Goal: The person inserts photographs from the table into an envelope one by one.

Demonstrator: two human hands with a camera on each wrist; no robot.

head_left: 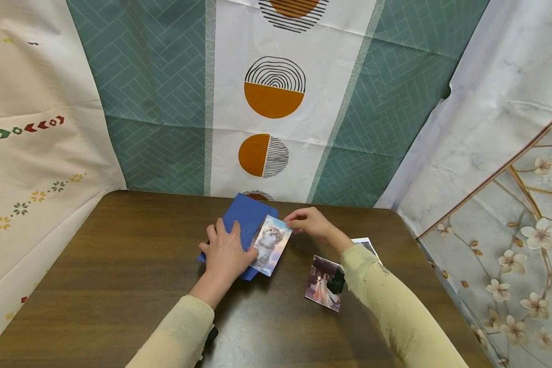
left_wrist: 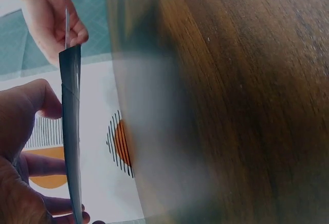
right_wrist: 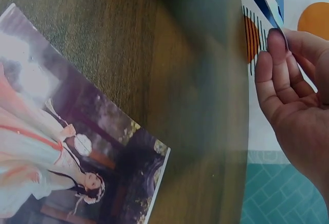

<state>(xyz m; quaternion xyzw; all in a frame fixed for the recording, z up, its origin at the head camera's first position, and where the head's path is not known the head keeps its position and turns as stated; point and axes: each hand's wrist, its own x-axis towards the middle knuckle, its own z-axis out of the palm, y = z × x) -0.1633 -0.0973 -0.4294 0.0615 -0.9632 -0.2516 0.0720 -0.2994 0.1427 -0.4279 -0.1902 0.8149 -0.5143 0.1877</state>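
My left hand (head_left: pixel 227 250) grips a blue envelope (head_left: pixel 245 214), fingers spread over its face. In the left wrist view the envelope (left_wrist: pixel 71 131) appears edge-on, with the thumb on one side and fingertips showing past its edge. My right hand (head_left: pixel 315 223) pinches the upper right corner of a kitten picture card (head_left: pixel 272 243) between thumb and fingers. The card lies against the envelope's right side, its left edge overlapping the envelope's opening. In the right wrist view the thin edge of the card (right_wrist: pixel 275 16) runs into the right fingertips.
A glossy photo of a person in a long dress (head_left: pixel 321 289) lies on the brown table (head_left: pixel 133 266), right of centre. Another white-edged photo (head_left: pixel 367 243) sits partly behind the right sleeve. Patterned cloths hang behind the table and along both sides.
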